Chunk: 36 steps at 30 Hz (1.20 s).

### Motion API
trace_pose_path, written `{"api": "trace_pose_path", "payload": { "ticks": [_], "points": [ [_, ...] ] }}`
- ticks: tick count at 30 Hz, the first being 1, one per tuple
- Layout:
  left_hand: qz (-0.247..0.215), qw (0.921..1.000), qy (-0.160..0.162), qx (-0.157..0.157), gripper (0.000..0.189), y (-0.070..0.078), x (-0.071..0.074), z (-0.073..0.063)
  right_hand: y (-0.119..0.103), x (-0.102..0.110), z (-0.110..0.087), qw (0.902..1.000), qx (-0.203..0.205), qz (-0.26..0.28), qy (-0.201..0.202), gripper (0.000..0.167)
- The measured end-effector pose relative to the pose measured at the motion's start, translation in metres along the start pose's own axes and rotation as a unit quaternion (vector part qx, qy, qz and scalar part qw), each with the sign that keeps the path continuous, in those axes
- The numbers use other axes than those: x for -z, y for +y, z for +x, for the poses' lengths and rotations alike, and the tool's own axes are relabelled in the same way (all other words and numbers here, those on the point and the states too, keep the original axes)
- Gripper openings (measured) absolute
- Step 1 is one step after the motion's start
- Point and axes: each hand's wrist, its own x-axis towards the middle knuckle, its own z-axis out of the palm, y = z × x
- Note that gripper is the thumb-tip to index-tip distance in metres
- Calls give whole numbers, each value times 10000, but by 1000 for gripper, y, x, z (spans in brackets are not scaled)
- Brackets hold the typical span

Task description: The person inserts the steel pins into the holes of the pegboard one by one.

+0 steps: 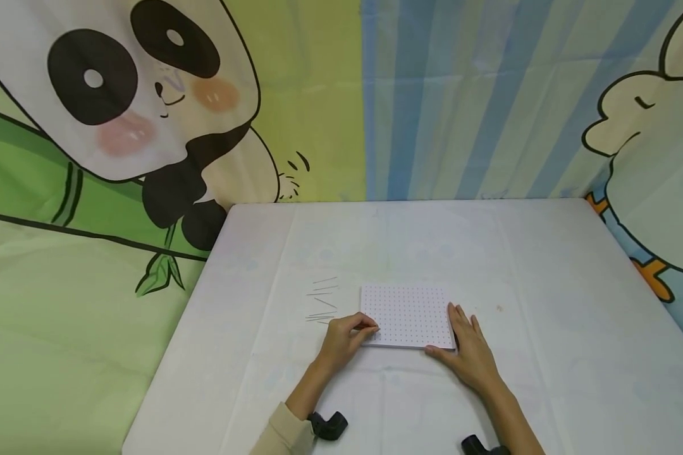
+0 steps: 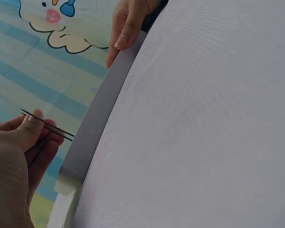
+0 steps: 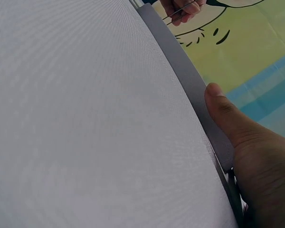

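Observation:
A white board with a grid of small holes lies flat on the table. At its front left corner, my left hand pinches thin dark rods between thumb and fingertips. Two such rods show in the left wrist view, their far ends against the board's edge; whether either sits in a hole I cannot tell. My right hand rests at the board's front right corner, fingers straight along the right side and thumb against the front edge.
Several more thin rods lie loose on the white-covered table, left of the board. A cloth with a printed panda and stripes hangs behind the table. Black devices are worn at both wrists.

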Motion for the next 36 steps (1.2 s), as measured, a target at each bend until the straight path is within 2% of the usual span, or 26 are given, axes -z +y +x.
{"api": "trace_pose_path", "payload": {
  "ticks": [5, 11, 20, 36],
  "points": [
    [28, 10000, 20, 26, 4, -1, 0, 0, 0, 0, 0, 10000, -9, -18, -20, 105],
    [-145, 9997, 89, 163, 4, -2, 0, -4, 1, -2, -2, 10000, -30, -8, -31, 104],
    [-98, 9992, -216, 311, 11, -2, 4, -5, 1, -2, -2, 10000, -28, -26, 3, 105],
    [93, 9985, -379, 396, 18, -2, 6, -4, -1, -1, 0, 9999, -6, -106, 27, 105]
  ]
}}
